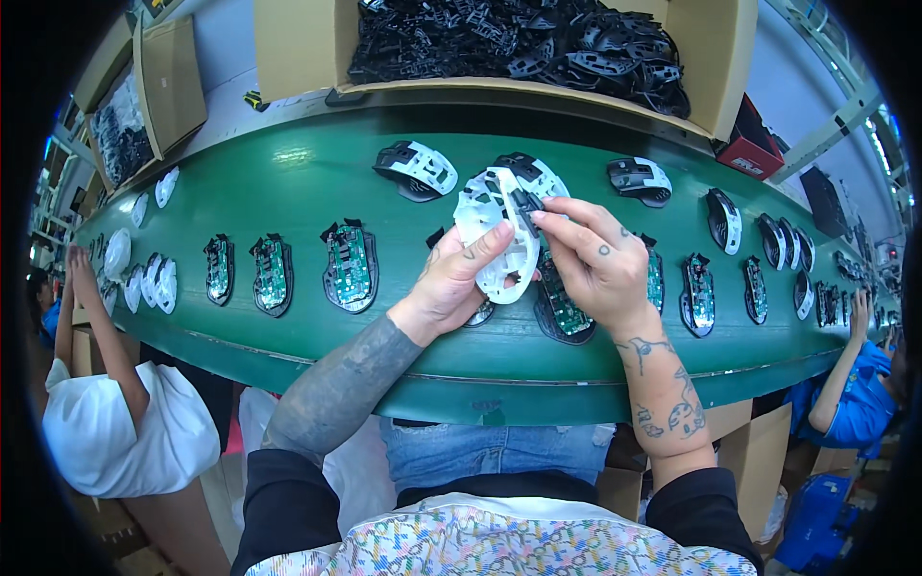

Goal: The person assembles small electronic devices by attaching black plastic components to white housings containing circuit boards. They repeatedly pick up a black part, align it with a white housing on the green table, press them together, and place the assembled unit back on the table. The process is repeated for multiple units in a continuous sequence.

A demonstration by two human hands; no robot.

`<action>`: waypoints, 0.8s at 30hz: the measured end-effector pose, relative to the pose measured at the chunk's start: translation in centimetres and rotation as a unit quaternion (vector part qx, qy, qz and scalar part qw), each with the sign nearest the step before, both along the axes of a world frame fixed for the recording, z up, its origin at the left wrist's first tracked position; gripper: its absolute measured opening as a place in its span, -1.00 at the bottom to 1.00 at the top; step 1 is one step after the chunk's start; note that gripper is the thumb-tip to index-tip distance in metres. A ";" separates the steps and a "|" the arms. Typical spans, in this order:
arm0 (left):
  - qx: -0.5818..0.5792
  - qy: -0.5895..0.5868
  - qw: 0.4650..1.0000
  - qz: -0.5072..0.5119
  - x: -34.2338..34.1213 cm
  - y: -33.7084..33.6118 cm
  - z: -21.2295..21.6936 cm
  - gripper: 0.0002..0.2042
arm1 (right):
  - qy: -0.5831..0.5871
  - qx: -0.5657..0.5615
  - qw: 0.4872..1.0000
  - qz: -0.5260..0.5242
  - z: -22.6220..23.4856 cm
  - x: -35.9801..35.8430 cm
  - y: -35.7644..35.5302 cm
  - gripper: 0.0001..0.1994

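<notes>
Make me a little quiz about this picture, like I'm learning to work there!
1. Which hand has its thumb on the white plastic shell?
2. True or false: the big cardboard box beyond the green table is full of white shells.
3. What is at the other hand's fingertips?
a) a red box
b) a small black piece
c) a cardboard flap

Key:
1. The left hand.
2. False: it is full of black plastic parts.
3. b: the right hand has its fingertips at the black piece, close against the shell.
</notes>
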State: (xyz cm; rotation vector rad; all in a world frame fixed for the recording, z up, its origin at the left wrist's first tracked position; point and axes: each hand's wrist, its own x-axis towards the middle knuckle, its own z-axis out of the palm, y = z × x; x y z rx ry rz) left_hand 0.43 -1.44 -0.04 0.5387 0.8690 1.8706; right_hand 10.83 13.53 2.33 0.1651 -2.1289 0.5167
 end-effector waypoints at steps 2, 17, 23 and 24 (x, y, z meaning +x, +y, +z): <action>-0.010 0.020 1.000 0.009 -0.3 0.0 -0.1 -0.61 | -0.025 -0.009 1.000 0.005 -0.1 0.0 0.0 -0.71; -0.024 0.164 0.981 0.096 -0.8 -1.1 0.7 -0.37 | -0.221 -0.590 0.756 0.178 -0.6 0.0 -1.7 -0.59; -0.093 0.301 0.939 0.137 -1.7 -1.0 1.3 -0.35 | -0.181 -0.534 0.814 0.139 -0.7 -0.6 -1.9 -0.67; -0.091 0.317 0.936 0.122 -1.5 -1.3 1.4 -0.33 | -0.186 -0.500 0.838 0.115 -1.0 -0.6 -1.8 -0.68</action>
